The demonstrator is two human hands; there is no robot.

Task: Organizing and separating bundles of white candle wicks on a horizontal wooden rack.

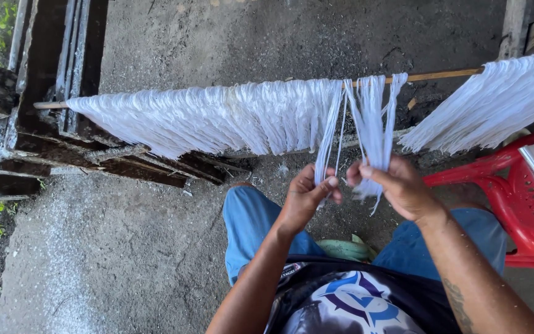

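Strands of white fibre [366, 117] hang in damp-looking bunches over a thin wooden pole [440, 75] that runs level across the view, and a seated person works at the gap between two fuller curtains of the same material, one spread to the left [205, 117] and one to the right [495, 105]. The left hand [307, 198] is pinched shut on a narrow hank that drops straight from the pole, thumb pressed against the forefinger; the right hand [397, 188] is closed around a thicker tuft just beside it, its loose ends trailing below the fingers. The two hands sit near each other, not touching, with a single strand hanging free between them. By the look of it, the step in hand is the separating of one clump into thinner hanks along the pole; the next move would call for a light, even pull so that the threads part without snapping or sliding off. Blue trousers [248, 222] cover the person's knees, a green leaf-like bundle [344, 249] lies between them, a red plastic chair [514, 192] stands at the right, and dark weathered timbers [63, 124] rest on the bare concrete floor [125, 260].
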